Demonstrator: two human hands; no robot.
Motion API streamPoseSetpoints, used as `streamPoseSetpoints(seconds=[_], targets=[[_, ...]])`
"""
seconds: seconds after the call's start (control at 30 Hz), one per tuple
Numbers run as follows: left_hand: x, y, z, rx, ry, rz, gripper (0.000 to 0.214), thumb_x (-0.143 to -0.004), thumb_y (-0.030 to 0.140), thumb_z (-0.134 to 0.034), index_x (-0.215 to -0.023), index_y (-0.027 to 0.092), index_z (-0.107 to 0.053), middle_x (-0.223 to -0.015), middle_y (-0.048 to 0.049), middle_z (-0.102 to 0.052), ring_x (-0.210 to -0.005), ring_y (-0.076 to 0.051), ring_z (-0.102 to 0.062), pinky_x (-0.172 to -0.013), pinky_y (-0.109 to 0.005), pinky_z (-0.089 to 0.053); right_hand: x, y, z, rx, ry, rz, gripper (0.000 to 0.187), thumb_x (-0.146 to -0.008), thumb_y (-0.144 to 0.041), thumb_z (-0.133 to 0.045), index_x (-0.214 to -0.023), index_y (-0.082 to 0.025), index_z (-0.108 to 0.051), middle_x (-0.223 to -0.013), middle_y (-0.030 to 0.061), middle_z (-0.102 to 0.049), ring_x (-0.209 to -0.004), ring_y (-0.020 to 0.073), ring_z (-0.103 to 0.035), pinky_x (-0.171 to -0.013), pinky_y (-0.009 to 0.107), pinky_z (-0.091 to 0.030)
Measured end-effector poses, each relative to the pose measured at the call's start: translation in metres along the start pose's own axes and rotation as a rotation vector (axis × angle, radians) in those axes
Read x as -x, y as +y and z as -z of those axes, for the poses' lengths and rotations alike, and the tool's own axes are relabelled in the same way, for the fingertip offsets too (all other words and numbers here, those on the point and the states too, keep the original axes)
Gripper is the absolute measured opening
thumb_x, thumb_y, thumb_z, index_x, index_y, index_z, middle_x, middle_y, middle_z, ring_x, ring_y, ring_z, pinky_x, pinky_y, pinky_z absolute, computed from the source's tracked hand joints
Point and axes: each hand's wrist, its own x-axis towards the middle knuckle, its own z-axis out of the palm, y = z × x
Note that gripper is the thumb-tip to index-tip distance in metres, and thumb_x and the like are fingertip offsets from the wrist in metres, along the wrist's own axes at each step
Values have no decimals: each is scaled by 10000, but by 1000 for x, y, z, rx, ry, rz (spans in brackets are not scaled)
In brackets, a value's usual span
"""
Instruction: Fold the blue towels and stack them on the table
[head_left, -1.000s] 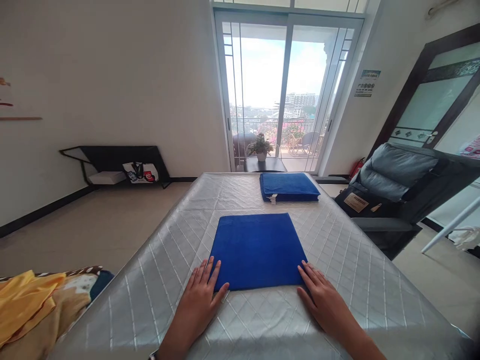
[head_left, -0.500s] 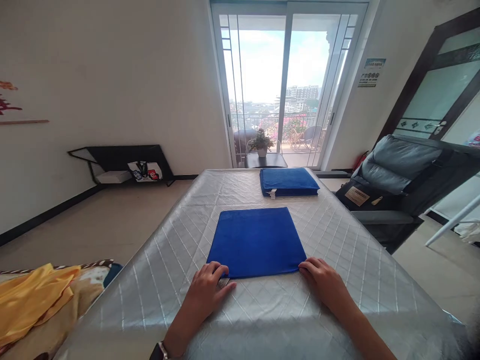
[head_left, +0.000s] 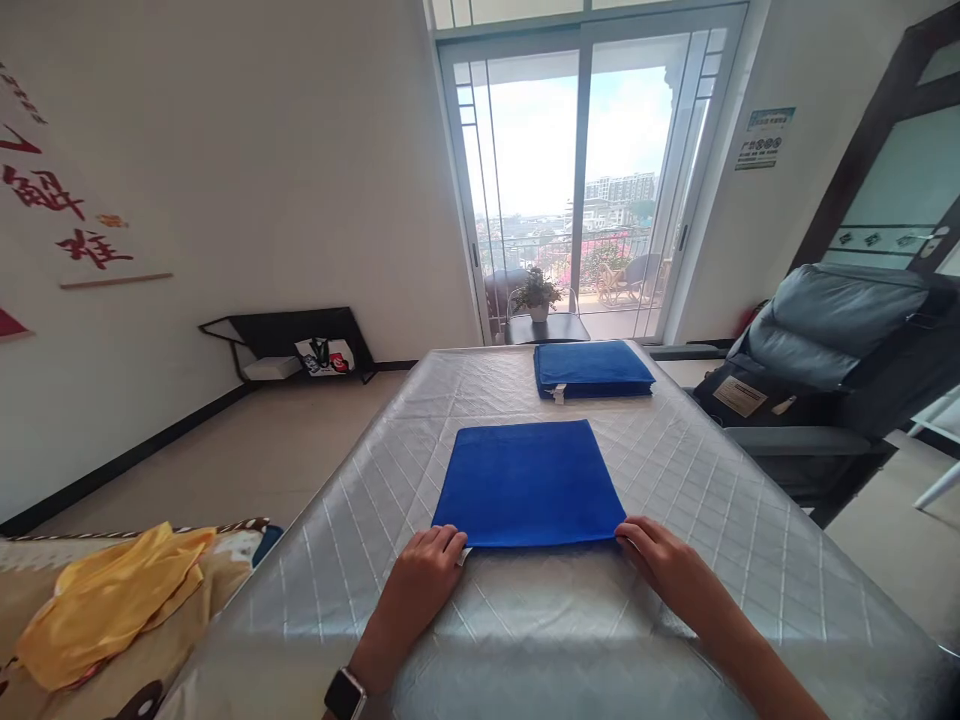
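A folded blue towel [head_left: 529, 482] lies flat in the middle of a table covered with silver quilted cloth [head_left: 712, 540]. My left hand [head_left: 424, 580] has its fingers curled and pinches the towel's near left corner, where a small white tag shows. My right hand [head_left: 664, 560] grips the near right corner with bent fingers. A second folded stack of blue towels [head_left: 592, 368] sits at the far end of the table, a white tag on its near edge.
A yellow cloth [head_left: 112, 600] lies on a patterned surface at the lower left. A grey massage chair [head_left: 817, 350] stands to the right of the table. Beyond are glass balcony doors [head_left: 577, 180], a potted plant [head_left: 537, 295] and a black frame [head_left: 292, 340] against the left wall.
Both hands slid back from lying flat on the towel to its near corners and curled their fingers onto them. The view shifted slightly left.
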Motion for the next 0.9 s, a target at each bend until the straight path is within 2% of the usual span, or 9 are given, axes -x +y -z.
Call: streamPoseSetpoints(seconds=[0.13,0.27,0.63,0.9], targets=[[11,-13,-2,-42,110,-84,256,-967,107,-407,-1083,176,-624,-1011,-64,-709,-908,-236,-672,-821,-404,-543,8,5,-2,-37,-44,17,273,-1034,-258,-386,-1141,-213,-634,-1122,70,-675,-934,175,-695,-799,304,-597],[16,-19,-2,-52,141,-130,286,-999,130,-369,-1081,171,-640,-1027,-70,-720,-925,-239,-680,-832,-407,-548,11,5,-3,0,-76,-1,287,-1038,-255,-379,-1115,-216,-653,-1101,67,-688,-949,185,-691,-813,325,-593],[19,-22,0,127,234,-90,245,-1012,202,-408,-1005,196,-654,-939,-39,-723,-842,-204,-683,-779,-374,-566,10,7,-2,78,-116,41,267,-1023,-214,-419,-1104,-236,-672,-1078,48,-711,-945,186,-681,-813,337,-580],[22,-19,1,253,239,-58,160,-945,149,-471,-951,211,-618,-928,-38,-698,-824,-200,-661,-774,-372,-552,0,-8,16,44,-195,24,288,-1006,-176,-408,-1036,-224,-691,-1038,62,-713,-915,193,-670,-787,323,-576]])
